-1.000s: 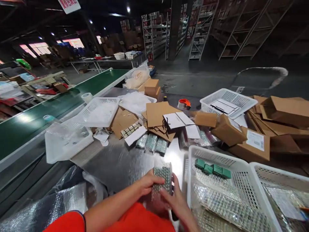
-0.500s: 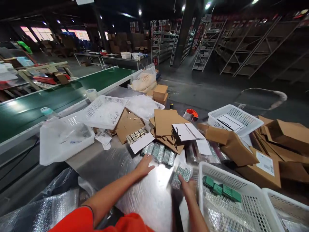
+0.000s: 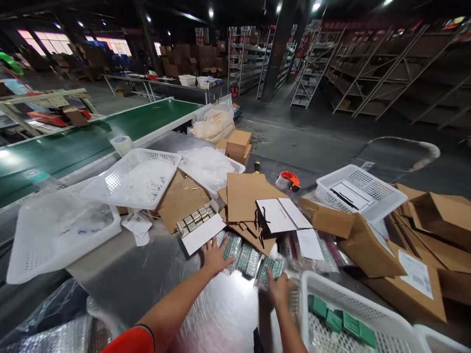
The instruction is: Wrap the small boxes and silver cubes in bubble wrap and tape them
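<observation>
Hands apart, no longer together on one pack. Left hand (image 3: 216, 259): spread, fingers against bubble-wrapped packs (image 3: 237, 256) in a row just past white basket (image 3: 344, 300). Right hand (image 3: 278, 289): closed on last pack (image 3: 271, 271), now down at row's end, by basket's corner.

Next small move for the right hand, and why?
Probably lift the bubble-wrapped pack from the right hand over the rim of the white plastic basket beside it. That basket already holds green boxes on bubble wrap, while the left hand stays on the other wrapped packs.
</observation>
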`<state>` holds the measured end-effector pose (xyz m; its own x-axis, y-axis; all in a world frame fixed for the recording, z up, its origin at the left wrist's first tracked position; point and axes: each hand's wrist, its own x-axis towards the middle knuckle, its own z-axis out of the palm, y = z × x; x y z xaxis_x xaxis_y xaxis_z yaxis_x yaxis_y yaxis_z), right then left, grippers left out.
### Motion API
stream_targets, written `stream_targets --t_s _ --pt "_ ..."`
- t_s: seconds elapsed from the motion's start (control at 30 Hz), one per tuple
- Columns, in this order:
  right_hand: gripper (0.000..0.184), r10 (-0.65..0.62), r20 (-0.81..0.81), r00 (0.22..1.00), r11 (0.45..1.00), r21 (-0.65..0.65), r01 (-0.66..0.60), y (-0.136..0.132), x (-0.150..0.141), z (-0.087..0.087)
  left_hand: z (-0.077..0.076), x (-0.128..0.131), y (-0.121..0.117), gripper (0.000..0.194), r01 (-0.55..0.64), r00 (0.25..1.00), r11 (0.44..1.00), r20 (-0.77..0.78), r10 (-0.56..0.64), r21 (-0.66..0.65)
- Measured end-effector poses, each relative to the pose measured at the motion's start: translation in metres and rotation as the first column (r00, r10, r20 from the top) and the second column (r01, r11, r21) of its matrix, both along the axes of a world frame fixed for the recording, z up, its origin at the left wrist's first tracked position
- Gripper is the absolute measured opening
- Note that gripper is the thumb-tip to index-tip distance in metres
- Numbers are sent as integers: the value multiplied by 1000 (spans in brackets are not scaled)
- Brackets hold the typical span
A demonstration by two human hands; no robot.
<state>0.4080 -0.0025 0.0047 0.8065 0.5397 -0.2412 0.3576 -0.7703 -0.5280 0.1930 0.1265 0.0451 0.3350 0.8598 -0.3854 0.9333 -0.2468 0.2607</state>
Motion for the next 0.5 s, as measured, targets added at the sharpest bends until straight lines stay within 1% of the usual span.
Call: stream_targets --t_s 0.1,0.17,0.3,0.43,0.5 --pt "27 0 -26 1000 1000 -14 -1 1 -10 -1 -2 -1 -4 82 37 999 999 -8 -37 3" --pt "26 12 -47 999 1000 -11 -13 -2 -13 -1 -1 -3 -8 85 50 999 999 -2 -50 -20" --pt "27 54 -31 998 998 -33 -55 -18 -4 -1 5 -6 -25 96 113 990 990 99 -105 -79" --pt "42 31 -44 999 984 -172 -38 -27 10 2 11 -6 -41 105 193 965 969 211 -158 -158" --pt "52 -1 -29 1000 968 -252 -6 -29 9 7 16 -9 -41 103 199 958 971 235 -164 -130"
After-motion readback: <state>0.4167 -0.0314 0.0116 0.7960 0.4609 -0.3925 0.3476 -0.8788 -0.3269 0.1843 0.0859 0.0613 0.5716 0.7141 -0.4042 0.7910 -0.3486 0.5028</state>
